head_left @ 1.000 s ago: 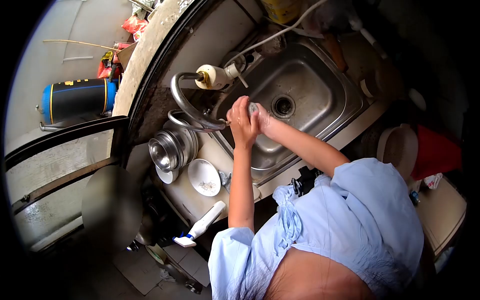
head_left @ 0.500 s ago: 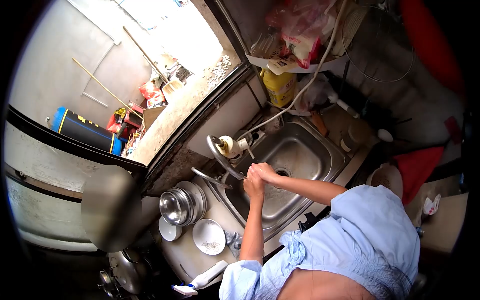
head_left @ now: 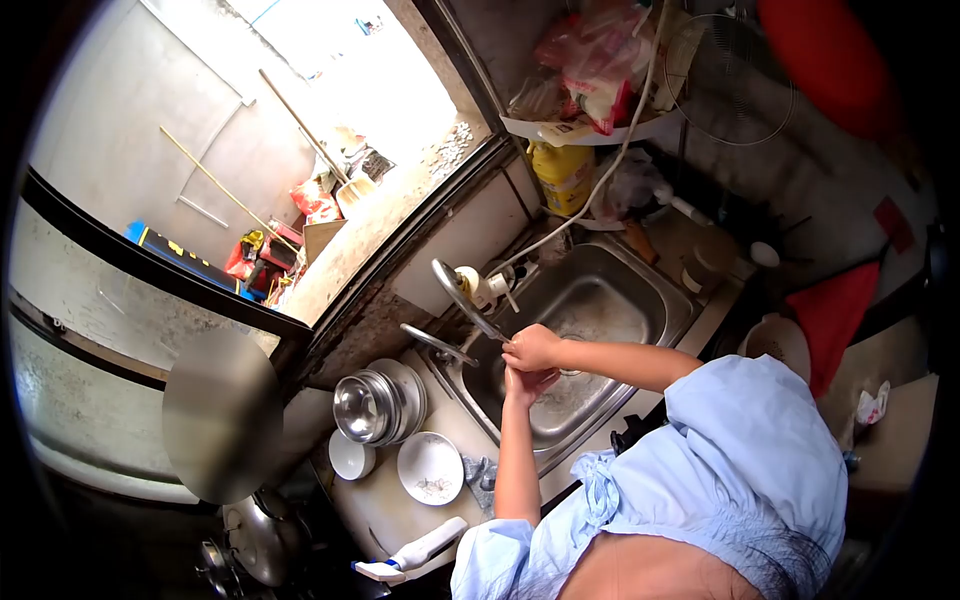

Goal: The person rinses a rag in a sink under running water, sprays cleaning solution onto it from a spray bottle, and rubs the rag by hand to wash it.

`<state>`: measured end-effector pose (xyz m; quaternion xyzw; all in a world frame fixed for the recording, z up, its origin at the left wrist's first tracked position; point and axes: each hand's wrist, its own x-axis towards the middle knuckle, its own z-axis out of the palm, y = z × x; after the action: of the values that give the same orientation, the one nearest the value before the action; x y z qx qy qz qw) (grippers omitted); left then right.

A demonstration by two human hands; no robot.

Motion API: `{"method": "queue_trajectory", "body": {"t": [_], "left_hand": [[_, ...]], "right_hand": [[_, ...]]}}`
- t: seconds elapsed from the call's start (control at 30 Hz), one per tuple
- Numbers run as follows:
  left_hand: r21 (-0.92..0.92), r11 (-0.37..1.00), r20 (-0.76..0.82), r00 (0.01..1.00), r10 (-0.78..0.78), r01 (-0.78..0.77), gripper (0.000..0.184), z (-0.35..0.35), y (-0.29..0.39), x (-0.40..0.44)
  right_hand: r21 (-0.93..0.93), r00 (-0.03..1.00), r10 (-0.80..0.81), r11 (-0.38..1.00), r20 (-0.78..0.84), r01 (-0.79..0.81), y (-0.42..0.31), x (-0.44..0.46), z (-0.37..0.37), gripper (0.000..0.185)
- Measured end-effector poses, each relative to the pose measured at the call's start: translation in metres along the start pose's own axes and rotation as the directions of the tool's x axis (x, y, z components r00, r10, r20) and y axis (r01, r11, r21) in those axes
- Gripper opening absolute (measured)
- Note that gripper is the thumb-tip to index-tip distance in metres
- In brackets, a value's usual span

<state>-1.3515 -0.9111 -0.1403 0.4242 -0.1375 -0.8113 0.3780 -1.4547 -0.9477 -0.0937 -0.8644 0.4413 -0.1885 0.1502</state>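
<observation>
Both of my hands are together over the steel sink (head_left: 640, 330), just under the tip of the curved tap spout (head_left: 468, 300). My right hand (head_left: 532, 347) lies on top, its fingers closed over part of my left hand (head_left: 527, 384). Below it, the left hand has its fingers pointing right, partly hidden by the right one. No tool or dish shows in either hand. Whether water is running I cannot make out. A second metal bar (head_left: 440, 343) curves beside the spout, and a white tap fitting (head_left: 482, 288) sits behind it.
Left of the sink, stacked metal bowls (head_left: 362, 408), a small white bowl (head_left: 351, 456), a patterned bowl (head_left: 430, 470) and a grey cloth (head_left: 482, 482) share the counter. A white-handled brush (head_left: 420, 550) lies near the front edge. Behind stands a yellow jug (head_left: 561, 180); a pale hose (head_left: 600, 195) hangs down.
My right hand has shifted over the left, and the left hand's fingers now show below it, pointing right. The view has tilted slightly.
</observation>
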Motion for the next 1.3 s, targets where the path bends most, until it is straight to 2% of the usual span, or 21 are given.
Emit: {"method": "queue_trajectory", "body": {"t": [0.17, 0.2, 0.3, 0.37, 0.4, 0.43, 0.47, 0.5, 0.57, 0.63, 0.73, 0.8, 0.83, 0.9, 0.93, 1.07, 1.13, 1.17, 1.23, 1.27, 1.3], "left_hand": [[-0.537, 0.841, 0.388, 0.869, 0.306, -0.057, 0.043, -0.009, 0.001, 0.019], [-0.432, 0.887, 0.191, 0.944, 0.268, -0.164, 0.035, -0.006, 0.000, 0.019], [-0.448, 0.877, 0.101, 0.965, 0.244, -0.174, 0.034, 0.025, 0.014, 0.011], [-0.319, 0.900, 0.135, 0.926, 0.353, -0.297, 0.030, 0.030, 0.014, 0.014], [-0.132, 0.867, 0.072, 0.868, 0.491, -0.480, 0.030, 0.041, 0.015, 0.015], [0.069, 0.777, 0.039, 0.780, 0.624, -0.626, 0.031, 0.048, 0.014, 0.015], [0.307, 0.635, 0.068, 0.682, 0.728, -0.709, 0.030, 0.052, 0.014, 0.015], [0.617, 0.420, 0.133, 0.614, 0.778, -0.666, 0.025, 0.055, 0.012, 0.013], [0.935, -0.106, 0.260, 0.456, 0.851, -0.337, 0.022, 0.057, 0.010, 0.006], [0.877, -0.473, 0.465, 0.397, 0.791, -0.086, 0.022, 0.057, 0.008, 0.003], [0.826, -0.448, 0.536, 0.232, 0.811, -0.342, 0.025, 0.053, 0.003, 0.007], [0.840, -0.139, 0.405, 0.434, 0.805, -0.524, 0.026, 0.050, 0.002, 0.004], [0.839, -0.141, 0.405, 0.429, 0.807, -0.526, 0.026, 0.049, 0.003, 0.004], [0.971, 0.013, 0.150, 0.653, 0.742, -0.238, 0.028, 0.043, 0.005, 0.006], [0.978, -0.014, 0.135, 0.578, 0.805, -0.208, 0.028, 0.038, 0.005, 0.012], [0.993, -0.048, 0.108, 0.634, 0.765, -0.111, 0.031, 0.029, 0.007, 0.013], [0.907, -0.274, 0.391, 0.397, 0.831, -0.320, 0.039, -0.009, -0.005, 0.046], [0.907, -0.278, 0.392, 0.396, 0.830, -0.317, 0.039, -0.017, -0.004, 0.056], [0.869, 0.305, 0.017, 0.639, 0.769, -0.390, 0.043, -0.026, -0.001, 0.068], [0.869, 0.305, 0.016, 0.638, 0.770, -0.390, 0.043, -0.015, 0.003, 0.057], [0.781, 0.553, -0.144, 0.778, 0.611, -0.290, 0.042, 0.005, 0.012, 0.036]], "right_hand": [[0.153, 0.989, 0.130, 0.981, -0.070, -0.118, -0.001, 0.004, -0.006, 0.037], [0.271, 0.970, 0.213, 0.947, -0.118, -0.175, 0.002, 0.004, -0.002, 0.036], [0.493, 0.908, 0.379, 0.833, -0.180, -0.250, 0.017, 0.004, 0.011, 0.034], [0.616, 0.696, 0.576, 0.750, -0.429, -0.241, 0.035, 0.010, 0.041, 0.034], [0.922, 0.662, 0.742, 0.322, -0.106, -0.213, 0.031, 0.006, 0.025, 0.040], [0.922, 0.660, 0.743, 0.322, -0.107, -0.213, 0.024, -0.002, 0.010, 0.040], [0.953, 0.704, 0.642, -0.210, 0.302, -0.217, 0.020, -0.013, -0.002, 0.043], [0.695, 0.733, 0.335, -0.674, 0.591, -0.252, 0.020, -0.020, -0.007, 0.047], [0.723, 0.713, 0.387, -0.647, 0.584, -0.241, 0.027, -0.011, 0.012, 0.036], [0.789, 0.657, 0.447, -0.431, 0.608, -0.437, 0.026, -0.017, 0.013, 0.030], [0.847, 0.677, 0.530, -0.178, 0.511, -0.501, 0.022, -0.012, 0.016, 0.033], [0.888, 0.752, 0.583, 0.106, 0.309, -0.447, 0.036, 0.000, 0.037, 0.044], [0.889, 0.754, 0.581, 0.111, 0.305, -0.445, 0.041, 0.002, 0.048, 0.044], [0.751, 0.698, 0.655, 0.297, 0.288, -0.589, 0.030, 0.001, 0.039, 0.050], [0.735, 0.707, 0.654, 0.336, 0.268, -0.589, 0.024, -0.001, 0.033, 0.052], [0.558, 0.617, 0.775, 0.455, 0.134, -0.694, -0.001, -0.002, 0.003, 0.041], [0.427, 0.708, 0.705, 0.629, 0.040, -0.650, -0.020, -0.010, -0.024, 0.038], [0.431, 0.709, 0.704, 0.628, 0.041, -0.648, -0.012, -0.007, -0.011, 0.038], [0.158, 0.883, 0.464, 0.879, -0.072, -0.449, 0.011, -0.002, 0.023, 0.037], [0.158, 0.884, 0.463, 0.880, -0.071, -0.448, 0.010, -0.001, 0.023, 0.037], [0.102, 0.900, 0.423, 0.905, -0.102, -0.413, 0.008, 0.000, 0.021, 0.036]]}}
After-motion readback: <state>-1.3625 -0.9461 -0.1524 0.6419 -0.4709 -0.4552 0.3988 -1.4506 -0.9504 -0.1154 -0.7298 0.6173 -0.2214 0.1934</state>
